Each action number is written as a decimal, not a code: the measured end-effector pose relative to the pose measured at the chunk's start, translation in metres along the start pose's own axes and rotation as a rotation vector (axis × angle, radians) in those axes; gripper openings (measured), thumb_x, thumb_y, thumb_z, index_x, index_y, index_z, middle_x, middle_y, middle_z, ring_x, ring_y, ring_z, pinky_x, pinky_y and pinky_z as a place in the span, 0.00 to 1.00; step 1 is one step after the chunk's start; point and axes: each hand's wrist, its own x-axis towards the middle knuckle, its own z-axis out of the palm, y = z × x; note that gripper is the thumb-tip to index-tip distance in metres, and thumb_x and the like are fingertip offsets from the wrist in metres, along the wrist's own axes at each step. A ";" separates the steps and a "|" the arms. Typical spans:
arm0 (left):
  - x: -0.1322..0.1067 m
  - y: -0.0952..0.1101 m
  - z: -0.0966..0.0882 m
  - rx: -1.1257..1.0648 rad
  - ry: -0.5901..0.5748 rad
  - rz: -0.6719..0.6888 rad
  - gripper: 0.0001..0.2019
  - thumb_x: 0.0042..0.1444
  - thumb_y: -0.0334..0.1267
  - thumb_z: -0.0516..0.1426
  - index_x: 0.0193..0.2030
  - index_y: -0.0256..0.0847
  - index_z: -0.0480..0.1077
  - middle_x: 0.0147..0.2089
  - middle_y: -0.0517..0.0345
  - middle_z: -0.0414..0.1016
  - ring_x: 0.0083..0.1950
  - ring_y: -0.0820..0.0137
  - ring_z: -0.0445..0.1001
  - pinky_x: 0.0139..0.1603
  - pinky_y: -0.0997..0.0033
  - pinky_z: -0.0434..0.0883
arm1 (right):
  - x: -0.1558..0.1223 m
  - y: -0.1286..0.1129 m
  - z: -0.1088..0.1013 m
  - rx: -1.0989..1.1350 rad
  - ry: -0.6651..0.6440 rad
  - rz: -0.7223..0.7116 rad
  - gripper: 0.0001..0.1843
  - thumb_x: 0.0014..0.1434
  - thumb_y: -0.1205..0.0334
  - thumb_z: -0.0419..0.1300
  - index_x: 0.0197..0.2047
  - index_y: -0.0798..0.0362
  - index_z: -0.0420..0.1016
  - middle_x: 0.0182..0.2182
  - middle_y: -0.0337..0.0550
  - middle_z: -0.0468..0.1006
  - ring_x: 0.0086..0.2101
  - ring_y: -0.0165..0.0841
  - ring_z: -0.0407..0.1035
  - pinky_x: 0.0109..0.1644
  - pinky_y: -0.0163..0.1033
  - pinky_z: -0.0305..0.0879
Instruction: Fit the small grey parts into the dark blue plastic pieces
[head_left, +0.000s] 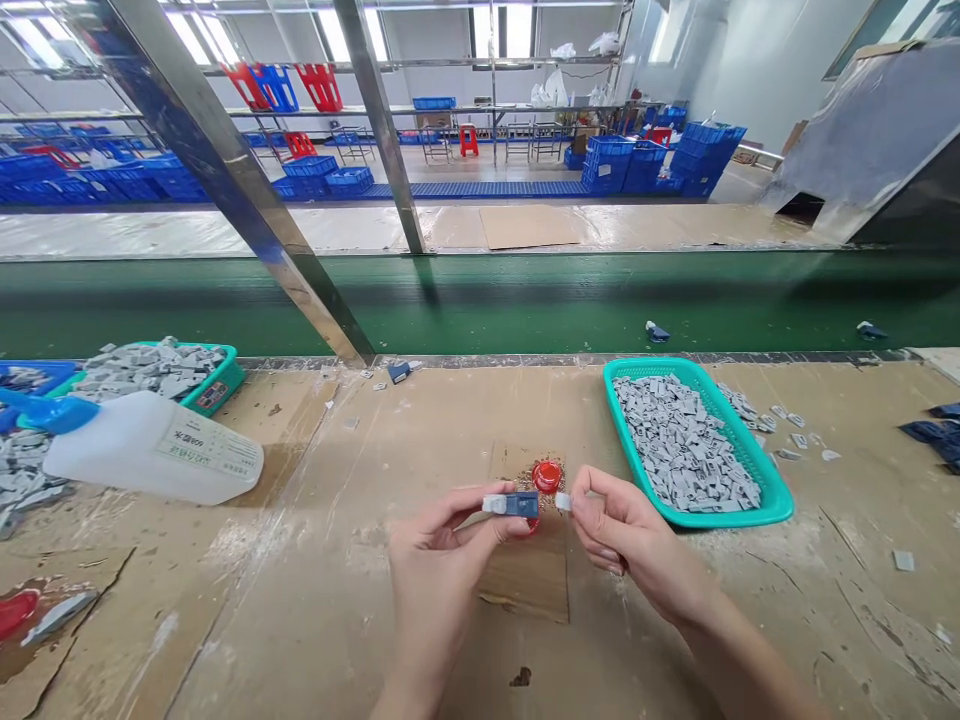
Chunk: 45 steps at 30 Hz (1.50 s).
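Observation:
My left hand [442,545] pinches a small blue plastic part [521,504] with a pale grey end piece [494,505] at its left end. My right hand [634,530] holds a small pale grey piece [563,502] between finger and thumb, a short gap from the blue part. Just behind the hands sits a round red dish or cap [547,476] on a brown cardboard sheet [525,580]. A bit of red shows below the blue part. Nearest my right hand, a teal tray [780,515] holds many grey pieces [682,445].
A white plastic jug [150,450] with a blue spout lies at left, before a teal basket [221,385] heaped with grey pieces. Loose grey pieces [795,440] lie right of the tray. A green conveyor belt [480,300] runs behind the bench, crossed by a metal post [240,180].

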 end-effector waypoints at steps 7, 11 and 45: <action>-0.003 -0.002 0.010 -0.018 -0.100 -0.008 0.11 0.39 0.24 0.66 0.31 0.42 0.79 0.33 0.58 0.80 0.34 0.69 0.79 0.37 0.78 0.77 | -0.002 -0.001 0.000 -0.062 -0.023 -0.001 0.15 0.64 0.51 0.54 0.31 0.52 0.59 0.19 0.29 0.51 0.19 0.23 0.44 0.20 0.32 0.40; -0.005 -0.001 0.013 -0.014 -0.103 -0.023 0.11 0.39 0.25 0.66 0.31 0.42 0.79 0.33 0.57 0.80 0.34 0.68 0.78 0.37 0.77 0.77 | -0.002 -0.003 -0.002 -0.146 -0.012 -0.009 0.16 0.64 0.50 0.54 0.31 0.53 0.60 0.19 0.29 0.52 0.20 0.23 0.45 0.21 0.32 0.40; -0.002 -0.004 0.021 -0.090 -0.388 -0.168 0.19 0.52 0.33 0.61 0.52 0.43 0.72 0.50 0.51 0.76 0.53 0.65 0.72 0.53 0.72 0.70 | -0.006 -0.009 0.005 -0.053 0.127 -0.121 0.17 0.61 0.47 0.56 0.36 0.55 0.70 0.28 0.44 0.76 0.30 0.31 0.70 0.24 0.29 0.60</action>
